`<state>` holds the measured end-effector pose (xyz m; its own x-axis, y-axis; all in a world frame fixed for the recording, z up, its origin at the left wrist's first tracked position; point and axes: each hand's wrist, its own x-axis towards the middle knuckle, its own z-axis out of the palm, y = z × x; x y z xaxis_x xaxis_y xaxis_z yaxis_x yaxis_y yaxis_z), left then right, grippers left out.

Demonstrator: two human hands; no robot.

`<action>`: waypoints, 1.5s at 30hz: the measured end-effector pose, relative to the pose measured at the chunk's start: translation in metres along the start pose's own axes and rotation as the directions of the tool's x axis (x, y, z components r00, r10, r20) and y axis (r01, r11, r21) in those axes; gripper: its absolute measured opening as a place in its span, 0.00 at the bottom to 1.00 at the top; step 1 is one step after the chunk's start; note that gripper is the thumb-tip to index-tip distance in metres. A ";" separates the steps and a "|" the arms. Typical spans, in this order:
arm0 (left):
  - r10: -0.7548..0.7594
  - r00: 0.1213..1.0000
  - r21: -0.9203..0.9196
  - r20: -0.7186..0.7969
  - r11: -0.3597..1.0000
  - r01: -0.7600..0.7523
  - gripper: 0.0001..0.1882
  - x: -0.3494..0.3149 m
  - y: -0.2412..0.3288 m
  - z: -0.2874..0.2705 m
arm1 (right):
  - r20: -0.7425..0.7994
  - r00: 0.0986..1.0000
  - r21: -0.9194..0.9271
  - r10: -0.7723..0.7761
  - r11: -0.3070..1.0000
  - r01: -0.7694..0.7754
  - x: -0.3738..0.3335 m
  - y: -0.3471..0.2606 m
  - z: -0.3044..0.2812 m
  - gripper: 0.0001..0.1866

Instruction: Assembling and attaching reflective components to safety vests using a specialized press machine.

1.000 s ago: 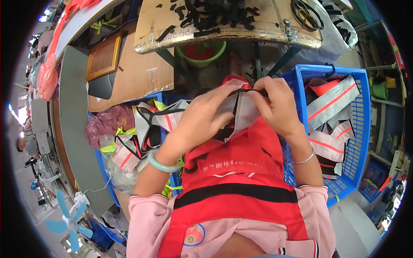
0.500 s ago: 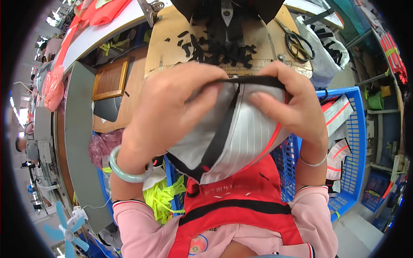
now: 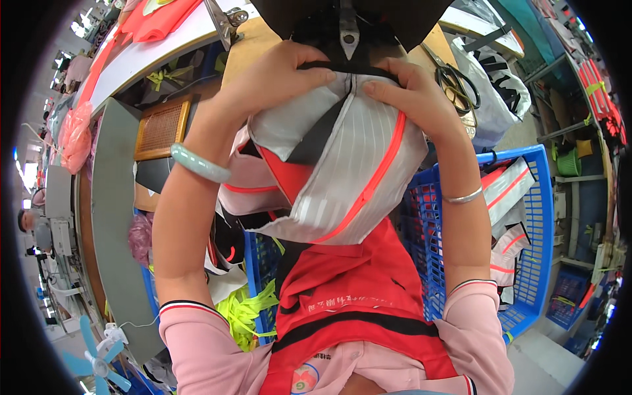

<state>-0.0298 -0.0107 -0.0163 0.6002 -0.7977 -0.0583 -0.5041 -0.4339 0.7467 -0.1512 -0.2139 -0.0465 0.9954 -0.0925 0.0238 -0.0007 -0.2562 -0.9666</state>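
Note:
A sewn fabric piece (image 3: 349, 178), grey with pale stripes, orange-red trim and a black edge strip, hangs between my hands. My left hand (image 3: 289, 72) pinches its black-edged top at the left. At the right of the same edge, my right hand (image 3: 411, 92) grips it with the thumb on the grey cloth. The far edge lies just below a pointed metal part (image 3: 348, 41) on a dark machine head (image 3: 421, 20). Inside folds in black, red and grey show at the left, and part of the lining is hidden.
Black-handled scissors (image 3: 457, 89) lie on the wooden work board right of my hands. A blue plastic basket (image 3: 543, 230) with striped pieces stands at the right. Neon-yellow strips (image 3: 247, 313) hang at lower left, and a white bag (image 3: 490, 79) sits at upper right.
Both hands have moved forward, toward the machine head, with the fabric piece. The piece has opened out, showing more of its red and grey folds, and now covers the black scraps on the board.

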 end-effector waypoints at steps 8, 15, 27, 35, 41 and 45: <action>-0.045 0.999 0.043 -0.016 0.998 0.045 0.20 0.010 -0.002 -0.008 | 0.025 1.000 0.011 0.018 1.000 -0.019 0.012 0.002 -0.004 0.23; -0.059 0.998 -0.110 -0.032 0.992 0.055 0.23 0.007 0.002 -0.008 | -0.018 1.000 0.075 -0.017 0.997 0.018 0.013 0.003 -0.003 0.23; -0.095 0.979 -0.114 -0.182 0.991 0.075 0.24 -0.005 -0.015 -0.011 | -0.119 0.993 -0.163 -0.020 0.987 0.000 -0.023 -0.016 -0.015 0.18; 0.074 0.869 -0.072 0.490 0.996 -0.044 0.15 -0.034 0.002 0.073 | 0.516 0.812 -0.705 -0.273 0.403 0.584 -0.107 -0.019 0.081 0.19; 0.109 0.985 -0.361 0.133 0.931 -0.055 0.16 -0.091 -0.012 0.109 | 0.526 0.850 -0.819 0.027 0.286 0.498 -0.100 0.007 0.099 0.13; 0.040 0.959 0.199 -0.282 0.980 0.018 0.15 -0.199 -0.039 0.136 | 0.474 0.871 -0.689 -0.128 0.563 0.457 -0.116 0.010 0.082 0.08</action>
<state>-0.2146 0.1079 -0.1239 0.7303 -0.6639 0.1607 -0.6069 -0.5227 0.5987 -0.2588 -0.1274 -0.0801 0.9127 0.4079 0.0235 0.3888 -0.8491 -0.3575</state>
